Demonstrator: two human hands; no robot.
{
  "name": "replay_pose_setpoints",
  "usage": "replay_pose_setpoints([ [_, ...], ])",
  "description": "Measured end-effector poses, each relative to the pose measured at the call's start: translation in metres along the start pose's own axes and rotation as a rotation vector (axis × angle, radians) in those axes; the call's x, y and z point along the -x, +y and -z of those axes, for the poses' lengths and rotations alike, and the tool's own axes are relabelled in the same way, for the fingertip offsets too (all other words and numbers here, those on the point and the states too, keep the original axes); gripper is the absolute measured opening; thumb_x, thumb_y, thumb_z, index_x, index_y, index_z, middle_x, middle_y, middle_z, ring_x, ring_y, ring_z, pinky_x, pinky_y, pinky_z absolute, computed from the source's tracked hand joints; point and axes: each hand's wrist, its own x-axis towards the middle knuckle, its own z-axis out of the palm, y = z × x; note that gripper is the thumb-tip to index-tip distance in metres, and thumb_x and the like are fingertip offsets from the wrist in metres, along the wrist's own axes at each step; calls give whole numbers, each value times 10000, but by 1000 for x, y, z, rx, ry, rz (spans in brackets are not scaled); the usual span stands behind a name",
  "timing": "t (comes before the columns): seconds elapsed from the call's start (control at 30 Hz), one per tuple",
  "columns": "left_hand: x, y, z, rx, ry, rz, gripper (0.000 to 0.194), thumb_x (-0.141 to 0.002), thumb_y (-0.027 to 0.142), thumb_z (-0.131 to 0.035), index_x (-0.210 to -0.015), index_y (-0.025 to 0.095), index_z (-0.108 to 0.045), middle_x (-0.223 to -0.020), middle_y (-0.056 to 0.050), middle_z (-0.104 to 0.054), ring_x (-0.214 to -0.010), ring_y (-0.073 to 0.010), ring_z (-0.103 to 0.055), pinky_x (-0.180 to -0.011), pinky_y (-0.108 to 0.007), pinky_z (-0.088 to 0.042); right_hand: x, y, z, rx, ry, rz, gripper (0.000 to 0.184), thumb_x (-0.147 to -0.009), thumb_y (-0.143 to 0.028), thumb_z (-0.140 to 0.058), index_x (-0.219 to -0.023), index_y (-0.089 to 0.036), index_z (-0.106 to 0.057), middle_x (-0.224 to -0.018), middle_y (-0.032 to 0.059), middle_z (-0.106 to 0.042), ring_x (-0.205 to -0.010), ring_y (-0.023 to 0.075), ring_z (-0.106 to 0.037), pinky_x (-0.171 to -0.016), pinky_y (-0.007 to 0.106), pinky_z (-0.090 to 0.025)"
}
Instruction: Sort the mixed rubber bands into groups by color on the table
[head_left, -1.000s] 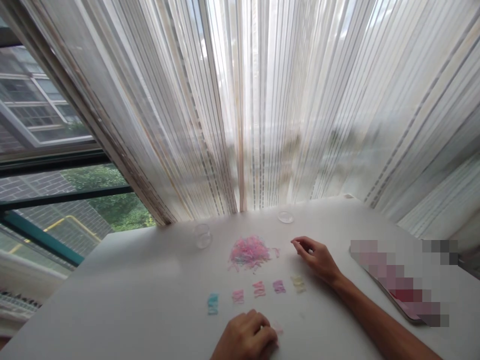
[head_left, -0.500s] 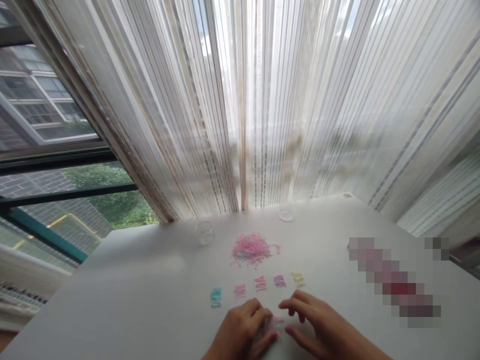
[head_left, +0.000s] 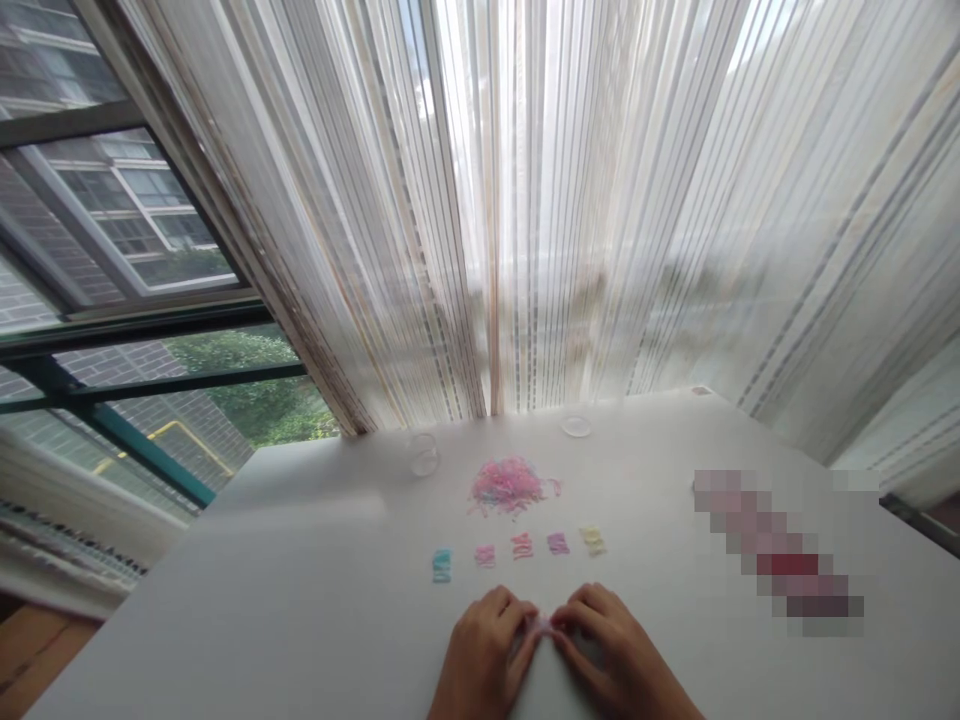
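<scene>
My left hand [head_left: 487, 640] and my right hand [head_left: 604, 635] are close together on the white table [head_left: 300, 600], fingers bent and closed. Between their fingertips is a small bunch of pale pink strands that look like elastic bands [head_left: 543, 625], mostly covered by the fingers. Just beyond the hands lies a row of small color-sorted bunches: blue [head_left: 442, 566], pink [head_left: 485, 556], coral pink [head_left: 522, 545], purple [head_left: 557, 543] and yellow [head_left: 592, 541]. Farther back rests a loose mixed pile of bands [head_left: 511, 485], mainly pink.
A clear round container [head_left: 424, 455] stands at the back left of the pile. Toward the back edge lies a clear round lid [head_left: 577, 427]. A blurred-out long object [head_left: 780, 550] is on the right. Striped sheer curtains [head_left: 510, 250] hang behind the table, with a window [head_left: 165, 210] on the left.
My right hand has moved left and its fingers have closed in beside my left hand at the pale pink bands. The view has shifted slightly.
</scene>
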Motion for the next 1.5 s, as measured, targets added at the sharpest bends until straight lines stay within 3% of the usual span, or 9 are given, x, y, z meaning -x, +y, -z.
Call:
replay_pose_setpoints([
  [0.1, 5, -5, -12, -1, 142, -44, 87, -909, 164, -589, -932, 212, -657, -812, -31, -661, -733, -186, -641, -660, -273, -491, 0, 0, -2, 5, 36, 18, 121, -933, -207, -576, -918, -224, -695, -879, 56, -653, -840, 213, -627, -763, 345, -518],
  [0.17, 7, -6, -14, 14, 177, -59, 78, -922, 178, -583, -925, 209, -654, -804, -32, -658, -733, -186, -636, -657, -275, -487, 0, -1, -1, -5, 43, 12, 126, -937, -203, -572, -915, -223, -694, -869, 54, -650, -836, 211, -622, -758, 343, -513],
  [0.47, 8, -1, -3, 76, 140, -36, 111, -945, 208, -567, -893, 218, -665, -792, -23, -661, -732, -178, -631, -659, -271, -474, 3, -2, 2, -122, 69, -47, 151, -953, -224, -537, -930, -218, -686, -869, 48, -633, -819, 187, -625, -749, 310, -513],
  [1.07, 7, 9, 12, 161, 83, 70, 165, -970, 260, -515, -938, 210, -669, -851, -34, -658, -753, -166, -625, -707, -285, -508, 0, -11, 10, -149, 114, -26, 141, -924, -202, -550, -930, -198, -691, -842, 51, -634, -798, 176, -622, -738, 299, -524],
  [1.23, 9, 9, 13, 138, 85, 57, 197, -901, 266, -625, -1092, 226, -653, -969, -49, -667, -706, -157, -618, -700, -302, -539, 0, -12, 9, -144, 124, -22, 145, -921, -199, -548, -923, -202, -694, -837, 48, -637, -796, 176, -625, -723, 294, -526],
  [1.37, 10, 8, 12, 102, 68, 25, 378, -797, 236, -732, -1163, 246, -639, -1073, -61, -668, -874, -210, -656, -786, -342, -564, 0, -13, 9, -145, 109, -22, 145, -922, -183, -546, -929, -205, -690, -856, 48, -642, -817, 176, -628, -739, 294, -524],
  [1.5, 8, 9, 13, 92, 79, 34, 246, -861, 235, -666, -1107, 236, -658, -1025, -58, -682, -870, -209, -660, -793, -349, -560, 1, -12, 9, -137, 114, -5, 141, -923, -185, -548, -928, -202, -688, -846, 47, -638, -808, 177, -623, -735, 297, -521],
])
